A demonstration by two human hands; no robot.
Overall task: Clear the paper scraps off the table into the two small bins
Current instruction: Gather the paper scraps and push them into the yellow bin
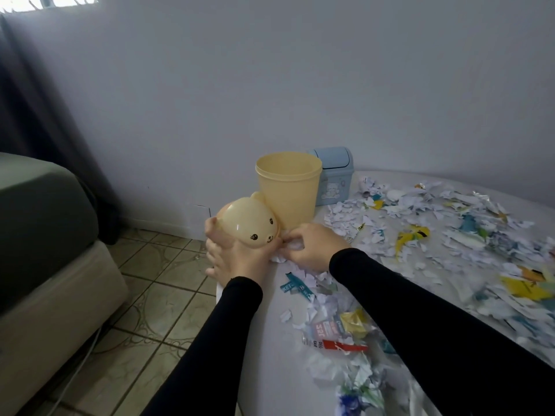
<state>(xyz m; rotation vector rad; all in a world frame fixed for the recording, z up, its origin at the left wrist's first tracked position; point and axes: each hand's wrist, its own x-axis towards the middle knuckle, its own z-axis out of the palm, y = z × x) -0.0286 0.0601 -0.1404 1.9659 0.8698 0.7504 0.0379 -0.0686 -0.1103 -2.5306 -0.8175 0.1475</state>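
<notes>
Head view looks down at a white surface (450, 187) with two arms in black sleeves (405, 298) reaching over it. Much is cut off: the surface runs out of the picture on the right and at the bottom, and the sleeves cover part of it.

The left hand (237, 256) holds a yellow bear lid (249, 222) at the near left edge of the surface. Its fingers curl round the lid from below, so the grip is wrapped on the lid. The lid is tipped on its side, with its little face turned toward the camera and its ear (258, 198) touching the yellow bin (286, 187).

The yellow bin stands upright with its open mouth facing up (you cannot see down to its bottom). Just behind it, partly hidden, stands a blue bin (336, 178) with its lid on.

The right hand (312, 246) is right beside the lid, fingers bent down into some white bits. The grip looks like a pinch on paper, but the fingertips are hidden, so it is hard to be sure.

Paper scraps (435, 232) lie all over the surface, from near the bins out to the right edge, white mostly, with yellow and blue ones too. The ones far right are blurry.

A sofa (45, 235) and a tiled floor (156, 310) are on the left.
</notes>
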